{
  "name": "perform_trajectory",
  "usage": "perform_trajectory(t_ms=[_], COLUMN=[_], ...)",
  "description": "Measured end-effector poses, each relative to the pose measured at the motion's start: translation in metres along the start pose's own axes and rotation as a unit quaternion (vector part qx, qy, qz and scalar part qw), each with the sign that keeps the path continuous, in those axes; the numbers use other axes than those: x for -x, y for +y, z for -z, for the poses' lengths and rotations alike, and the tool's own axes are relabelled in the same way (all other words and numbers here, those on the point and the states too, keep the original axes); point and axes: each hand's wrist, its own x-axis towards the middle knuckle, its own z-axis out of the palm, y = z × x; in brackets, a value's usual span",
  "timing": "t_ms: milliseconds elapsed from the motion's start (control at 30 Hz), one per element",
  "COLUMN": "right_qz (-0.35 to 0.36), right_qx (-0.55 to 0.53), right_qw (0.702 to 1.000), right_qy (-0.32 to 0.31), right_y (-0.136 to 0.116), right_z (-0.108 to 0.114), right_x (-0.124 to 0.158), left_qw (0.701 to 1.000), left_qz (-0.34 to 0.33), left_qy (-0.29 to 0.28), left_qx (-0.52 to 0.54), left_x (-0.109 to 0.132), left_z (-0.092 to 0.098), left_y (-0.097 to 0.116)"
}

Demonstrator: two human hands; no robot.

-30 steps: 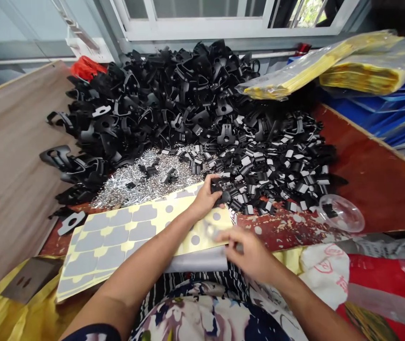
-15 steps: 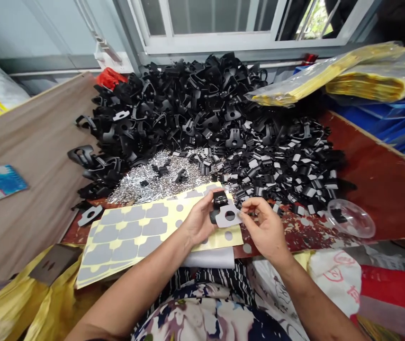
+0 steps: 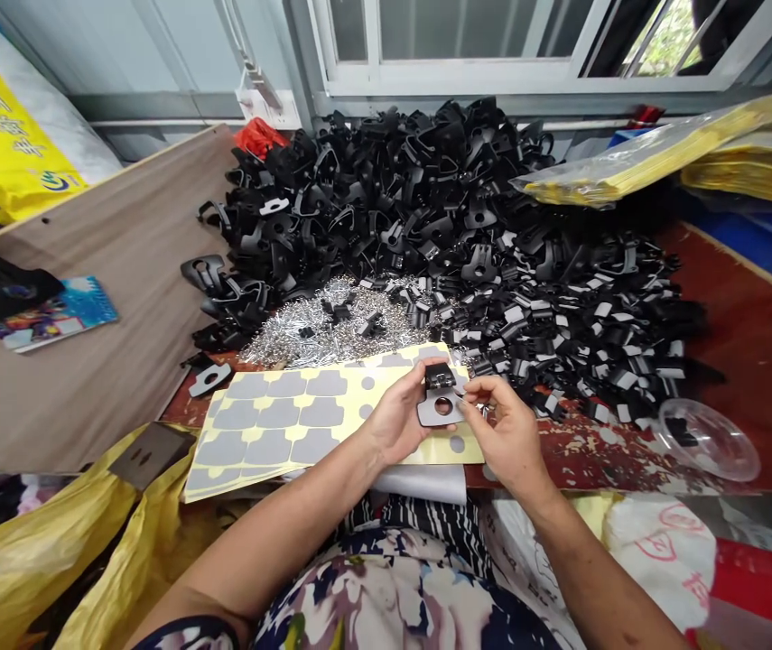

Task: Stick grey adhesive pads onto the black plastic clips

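Note:
My left hand (image 3: 395, 417) is closed around a black plastic clip (image 3: 437, 374), holding it above the sticker sheets. A grey adhesive sticker (image 3: 430, 415) with a round hole lies against the clip's flat face. At its right edge, the thumb and forefinger of my right hand (image 3: 506, 431) are pinched together. Exactly how much of the sticker they grip is partly hidden. Beneath both hands are yellow sheets (image 3: 357, 397) carrying rows of grey die-cut stickers.
Black plastic clips (image 3: 386, 194) are heaped at the back, silvery metal pins (image 3: 331, 329) in front of them. Small black pieces with grey pads (image 3: 562, 329) spread rightward. A clear plastic lid (image 3: 714, 442) sits at right. A wooden board (image 3: 134, 244) borders the left.
The sticker, which stuck out from the clip toward my right hand, now lies closer over the clip's face. The camera view has shifted left, so the scene appears farther right.

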Motion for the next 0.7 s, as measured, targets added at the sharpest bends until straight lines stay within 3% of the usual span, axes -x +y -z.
perform_trajectory(t_ms=[200, 300, 433, 533, 700], right_qz=[0.038, 0.095, 0.214, 0.252, 0.266], right_qx=[0.034, 0.106, 0.222, 0.276, 0.302], right_qw=[0.999, 0.99, 0.951, 0.928, 0.915], right_qy=[-0.008, 0.0, 0.006, 0.008, 0.015], right_y=[-0.006, -0.008, -0.005, -0.01, -0.031], right_z=[0.001, -0.002, -0.012, -0.02, -0.017], right_x=[0.0, 0.003, 0.011, 0.015, 0.002], left_qw=[1.0, 0.992, 0.949, 0.939, 0.94], left_qz=[-0.003, -0.086, -0.231, -0.261, -0.29], left_qy=[-0.008, 0.016, 0.085, 0.117, 0.123], left_qx=[-0.01, -0.096, -0.198, -0.192, -0.132], left_x=[0.002, -0.001, -0.008, -0.013, -0.017], left_z=[0.0, -0.002, 0.001, 0.006, 0.014], left_y=[-0.002, -0.014, -0.032, -0.038, -0.035])
